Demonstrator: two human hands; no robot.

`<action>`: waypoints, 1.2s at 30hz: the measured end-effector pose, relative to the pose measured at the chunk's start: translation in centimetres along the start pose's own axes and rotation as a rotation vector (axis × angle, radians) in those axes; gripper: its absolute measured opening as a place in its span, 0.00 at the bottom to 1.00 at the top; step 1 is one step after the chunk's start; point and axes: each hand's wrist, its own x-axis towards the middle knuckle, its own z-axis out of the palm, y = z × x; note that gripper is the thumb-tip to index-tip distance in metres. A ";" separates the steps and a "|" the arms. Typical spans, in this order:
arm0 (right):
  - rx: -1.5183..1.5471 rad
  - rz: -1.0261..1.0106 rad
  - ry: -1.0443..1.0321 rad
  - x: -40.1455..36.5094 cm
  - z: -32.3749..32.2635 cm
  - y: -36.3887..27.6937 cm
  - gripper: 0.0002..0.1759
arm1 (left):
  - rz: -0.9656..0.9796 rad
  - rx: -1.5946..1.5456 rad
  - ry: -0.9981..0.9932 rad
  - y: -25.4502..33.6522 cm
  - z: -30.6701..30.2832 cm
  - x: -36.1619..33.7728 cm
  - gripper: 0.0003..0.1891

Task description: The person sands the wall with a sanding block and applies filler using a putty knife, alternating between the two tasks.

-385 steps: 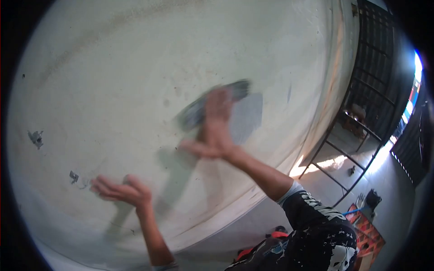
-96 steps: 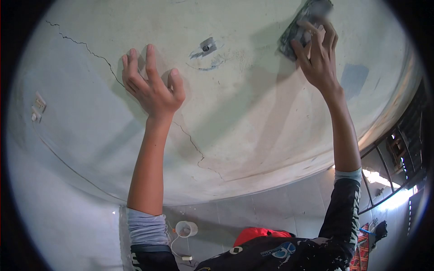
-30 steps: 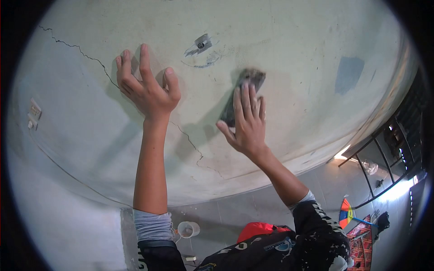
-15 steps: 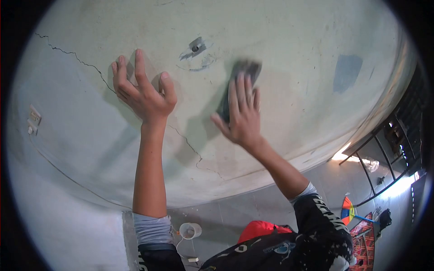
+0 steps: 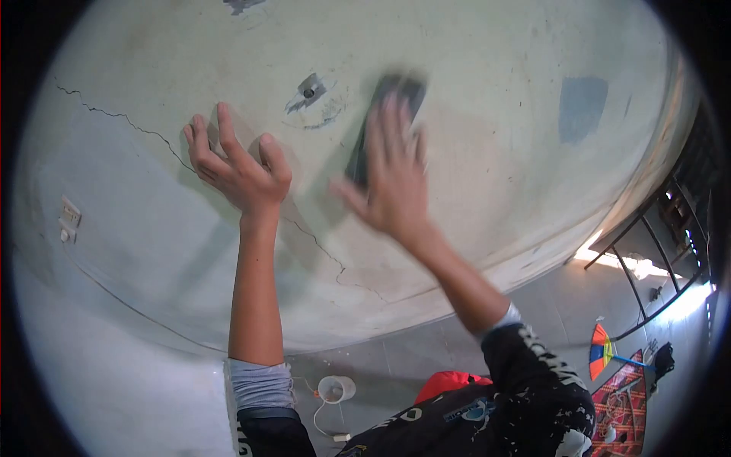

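Note:
My left hand [image 5: 242, 171] rests on the pale green wall [image 5: 472, 145] with its fingers spread and nothing in it. To its right, my right hand [image 5: 396, 171] presses a dark flat block [image 5: 407, 90] against the wall; the hand and block are blurred by motion. The block's top end shows beyond my fingertips, and part of its left side is visible. Up and left of the block is a hole [image 5: 309, 92] with a grey patch around it. A dark crack [image 5: 122, 116] runs down the wall behind my left hand.
A wall socket [image 5: 70, 213] with a plug and cable is at the left. On the floor below stand a white bucket [image 5: 336, 389] and a red object [image 5: 449, 381]. Lower right are a colourful item [image 5: 601, 351], a red patterned mat [image 5: 620, 411] and a metal frame [image 5: 647, 270].
My right hand and the block have moved up and left on the wall. My left hand stays against the wall. The view has shifted slightly.

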 end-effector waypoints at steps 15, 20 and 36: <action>0.011 -0.146 0.044 3.9 -1.1 -0.6 0.51 | -0.008 0.019 -0.029 -0.2 -0.3 -0.2 0.33; -0.055 -0.144 -0.156 -3.3 -0.9 1.7 0.50 | -0.021 0.049 -0.034 0.1 -0.2 -0.4 0.34; -0.172 -0.068 0.061 -5.3 -2.3 7.7 0.37 | -0.055 0.023 0.016 -0.6 -0.1 -0.8 0.33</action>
